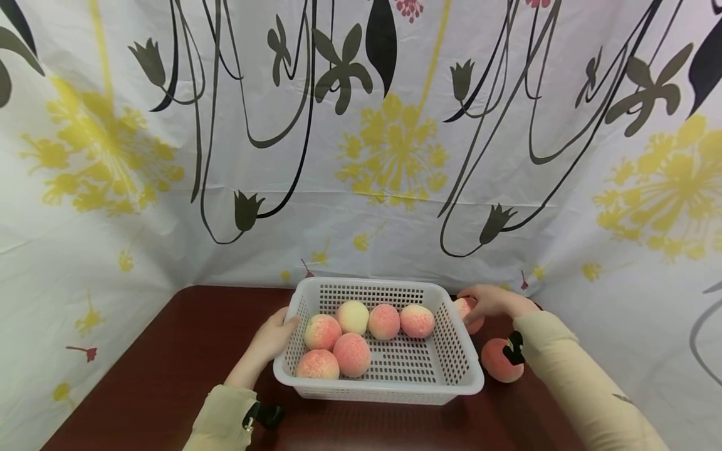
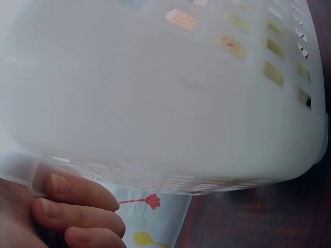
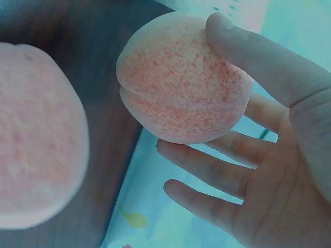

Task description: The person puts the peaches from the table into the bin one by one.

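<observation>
A white plastic basket (image 1: 389, 392) with slotted walls stands on the table and has several pink-and-yellow peaches (image 1: 352, 354) in its left and back parts. My left hand (image 1: 273, 337) grips the basket's left rim; in the left wrist view its curled fingers (image 2: 77, 212) show under the rim. Just outside the basket's right wall, my right hand (image 1: 489, 300) holds a peach (image 3: 181, 82) between the thumb on one side and the fingers on the other. Another peach (image 1: 502, 361) lies on the table near the right wrist, and it looms large in the right wrist view.
The dark red-brown table (image 1: 152, 369) extends to the left and in front of the basket. A white cloth (image 1: 350, 238) printed with flowers hangs behind the table and along both sides. Dark straps (image 1: 514, 348) sit on the wrists.
</observation>
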`<state>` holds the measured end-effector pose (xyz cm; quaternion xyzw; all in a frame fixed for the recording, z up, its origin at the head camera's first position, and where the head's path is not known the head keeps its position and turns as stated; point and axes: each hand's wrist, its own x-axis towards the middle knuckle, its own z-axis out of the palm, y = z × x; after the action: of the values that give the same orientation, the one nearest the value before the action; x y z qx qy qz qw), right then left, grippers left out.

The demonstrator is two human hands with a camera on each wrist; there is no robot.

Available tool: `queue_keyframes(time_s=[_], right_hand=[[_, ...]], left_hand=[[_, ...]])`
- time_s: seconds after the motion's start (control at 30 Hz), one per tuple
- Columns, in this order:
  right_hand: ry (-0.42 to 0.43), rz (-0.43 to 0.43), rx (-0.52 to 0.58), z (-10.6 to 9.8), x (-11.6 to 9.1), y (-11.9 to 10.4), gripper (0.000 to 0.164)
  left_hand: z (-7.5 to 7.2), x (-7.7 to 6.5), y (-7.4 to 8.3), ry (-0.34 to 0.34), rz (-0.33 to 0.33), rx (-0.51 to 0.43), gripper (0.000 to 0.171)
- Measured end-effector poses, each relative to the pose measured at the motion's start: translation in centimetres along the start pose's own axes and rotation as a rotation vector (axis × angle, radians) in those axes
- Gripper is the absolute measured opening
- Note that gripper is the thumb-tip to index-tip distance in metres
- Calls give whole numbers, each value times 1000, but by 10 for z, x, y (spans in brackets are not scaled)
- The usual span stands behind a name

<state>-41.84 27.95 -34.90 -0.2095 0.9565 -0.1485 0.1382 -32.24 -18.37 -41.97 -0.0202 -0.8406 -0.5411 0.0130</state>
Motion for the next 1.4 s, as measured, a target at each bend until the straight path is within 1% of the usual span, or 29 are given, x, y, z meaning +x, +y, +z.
queue_keyframes(time_s=[0.07, 0.2, 0.3, 0.47, 0.6, 0.83, 0.97, 1.1, 1.27, 1.4], right_hand=[[5, -13, -8, -4, -2, 1, 60], [6, -23, -12, -11, -7, 2, 62], [5, 3, 4, -15, -12, 2, 66], [-5, 43, 40, -25, -22, 0, 68], [4, 43, 48, -34, -26, -2, 68], [44, -10, -40, -48, -30, -5, 64], [56, -20, -92, -56, -32, -10, 63], [64, -5, -122, -65, -32, -19, 64], [63, 0, -101, -70, -32, -32, 66], [48, -4, -94, -70, -31, -45, 65]], left_hand=[[0, 0, 0, -2, 2, -7, 49], [0, 0, 0, 0, 3, -8, 50], [0, 0, -1, 1, 6, -10, 49], [1, -1, -3, 1, 12, -21, 49], [1, -1, -4, 4, 10, -23, 48], [1, -1, -2, 1, 17, -20, 48], [2, 0, -1, 0, 18, -19, 48], [2, 0, 0, 1, 15, -18, 48], [2, 0, -1, 1, 16, -14, 48], [2, 0, -1, 2, 26, -9, 48]])
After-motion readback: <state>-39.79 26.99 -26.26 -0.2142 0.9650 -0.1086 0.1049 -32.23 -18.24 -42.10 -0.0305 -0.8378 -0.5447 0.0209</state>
